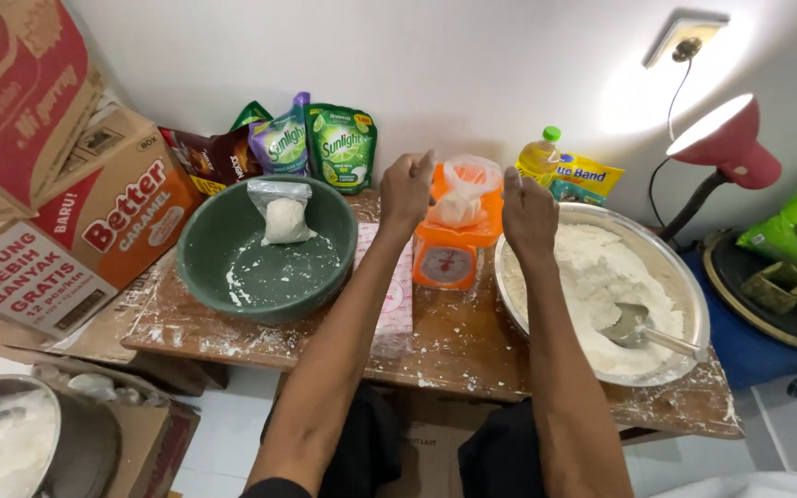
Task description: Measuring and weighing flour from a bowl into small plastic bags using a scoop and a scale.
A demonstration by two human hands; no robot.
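Head cam: both arms stretched fwd, left hand (406, 191) & right hand (528, 215) fisted, gripping plastic bag (466, 189) on orange scale (446, 249)

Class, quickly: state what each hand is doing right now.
Left hand: closed, gripping the plastic bag on the orange scale.
Right hand: closed, at the same bag; grip hidden.

Scale (446, 247) orange, pale dial; bag (466, 189) on it clear, white flour inside; bowl (267, 247) dark green, white dusting; basin (601, 290) silver, white flour; scoop (643, 330) grey metal; table (458, 341) brown wood, white-speckled; lamp (729, 138) pinkish red; pouches (317, 143) green and purple.
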